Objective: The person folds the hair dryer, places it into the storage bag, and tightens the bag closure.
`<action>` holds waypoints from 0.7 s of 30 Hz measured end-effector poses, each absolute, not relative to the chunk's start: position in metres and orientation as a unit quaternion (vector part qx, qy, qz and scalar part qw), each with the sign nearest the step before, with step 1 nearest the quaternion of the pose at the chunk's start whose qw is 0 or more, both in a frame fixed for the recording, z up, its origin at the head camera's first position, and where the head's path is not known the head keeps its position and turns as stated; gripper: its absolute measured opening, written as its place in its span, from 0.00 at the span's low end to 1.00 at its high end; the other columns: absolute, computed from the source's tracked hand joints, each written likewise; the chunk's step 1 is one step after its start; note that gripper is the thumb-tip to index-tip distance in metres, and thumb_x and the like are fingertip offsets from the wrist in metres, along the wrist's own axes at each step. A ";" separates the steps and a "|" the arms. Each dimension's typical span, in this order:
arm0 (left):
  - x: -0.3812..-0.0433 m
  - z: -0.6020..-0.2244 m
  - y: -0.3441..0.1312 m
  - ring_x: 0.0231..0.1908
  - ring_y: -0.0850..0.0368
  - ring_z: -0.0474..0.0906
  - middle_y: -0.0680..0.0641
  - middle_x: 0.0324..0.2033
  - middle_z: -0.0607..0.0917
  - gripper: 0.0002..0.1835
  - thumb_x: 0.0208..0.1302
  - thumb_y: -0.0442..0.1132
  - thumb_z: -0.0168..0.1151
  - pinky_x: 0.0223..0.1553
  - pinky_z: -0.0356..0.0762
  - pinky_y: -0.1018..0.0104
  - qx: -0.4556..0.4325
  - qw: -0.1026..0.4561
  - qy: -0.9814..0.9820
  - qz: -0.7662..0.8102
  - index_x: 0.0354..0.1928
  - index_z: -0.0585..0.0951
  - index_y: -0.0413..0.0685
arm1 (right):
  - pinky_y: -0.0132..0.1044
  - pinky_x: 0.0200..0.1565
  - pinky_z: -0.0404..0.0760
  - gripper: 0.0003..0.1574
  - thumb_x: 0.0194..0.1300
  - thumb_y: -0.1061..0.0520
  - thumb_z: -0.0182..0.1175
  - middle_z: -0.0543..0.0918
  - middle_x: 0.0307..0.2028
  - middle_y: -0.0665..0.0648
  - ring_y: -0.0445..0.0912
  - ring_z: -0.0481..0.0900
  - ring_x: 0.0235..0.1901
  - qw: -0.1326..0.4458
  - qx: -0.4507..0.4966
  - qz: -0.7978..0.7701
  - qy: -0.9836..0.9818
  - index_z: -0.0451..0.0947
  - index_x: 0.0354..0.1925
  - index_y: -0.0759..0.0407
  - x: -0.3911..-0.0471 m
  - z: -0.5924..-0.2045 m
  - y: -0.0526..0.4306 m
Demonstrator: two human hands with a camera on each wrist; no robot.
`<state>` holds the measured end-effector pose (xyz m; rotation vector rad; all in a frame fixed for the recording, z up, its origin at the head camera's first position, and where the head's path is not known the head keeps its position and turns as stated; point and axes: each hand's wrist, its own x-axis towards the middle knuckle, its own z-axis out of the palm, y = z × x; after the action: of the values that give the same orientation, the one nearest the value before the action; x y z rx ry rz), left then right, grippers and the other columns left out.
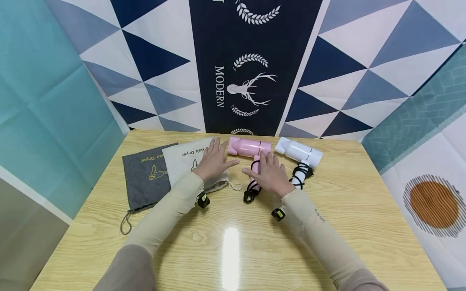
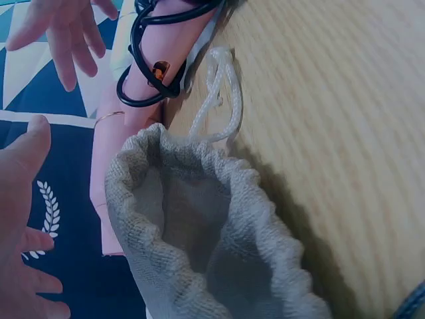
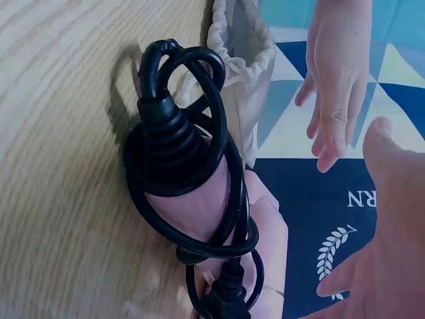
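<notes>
My left hand point(image 1: 214, 162) is spread over the off-white drawstring bag point(image 1: 176, 163) printed "Hair Dryer". In the left wrist view the bag's gathered mouth point(image 2: 265, 219) gapes, with a white cord loop point(image 2: 232, 100) beside it. My right hand point(image 1: 272, 177), fingers extended, hovers at the handle of a pink hair dryer point(image 1: 245, 147); whether it touches cannot be told. A black power cord point(image 3: 216, 249) is wound round that handle. Both hands appear in the right wrist view, neither gripping anything: the left hand point(image 3: 340, 80) at the top, the right hand point(image 3: 402, 226) at the right edge.
A dark grey drawstring bag point(image 1: 141, 180) lies partly under the off-white one, its cord loop point(image 1: 125, 226) toward the front. To the right is a white hair dryer point(image 1: 300, 151) with a black cord point(image 1: 303, 169) round its handle. Patterned cloth point(image 1: 156, 56) stands behind the wooden table point(image 1: 196, 246).
</notes>
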<state>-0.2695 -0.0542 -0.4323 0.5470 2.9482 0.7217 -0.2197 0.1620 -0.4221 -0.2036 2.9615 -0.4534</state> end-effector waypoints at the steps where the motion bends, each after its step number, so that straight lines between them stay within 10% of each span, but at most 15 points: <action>1: -0.271 -0.433 -0.053 0.76 0.38 0.35 0.37 0.77 0.41 0.49 0.64 0.68 0.53 0.73 0.40 0.37 0.182 0.027 0.954 0.237 0.76 0.51 0.47 | 0.71 0.67 0.51 0.70 0.60 0.15 0.35 0.42 0.76 0.70 0.69 0.42 0.74 0.073 -0.066 -0.152 0.984 0.37 0.76 0.65 -0.220 -0.422 0.162; 21: -0.307 -0.441 -0.029 0.77 0.44 0.40 0.36 0.76 0.48 0.53 0.62 0.65 0.59 0.76 0.42 0.48 0.220 0.005 0.950 0.221 0.76 0.48 0.42 | 0.62 0.61 0.69 0.71 0.60 0.15 0.38 0.65 0.65 0.77 0.69 0.65 0.65 0.089 -0.023 -0.173 0.981 0.48 0.72 0.73 -0.224 -0.427 0.167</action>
<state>-0.3070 -0.0286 -0.4412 0.6875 2.9757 0.6915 -0.2238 0.1670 -0.4270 -0.0681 2.9174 -0.5149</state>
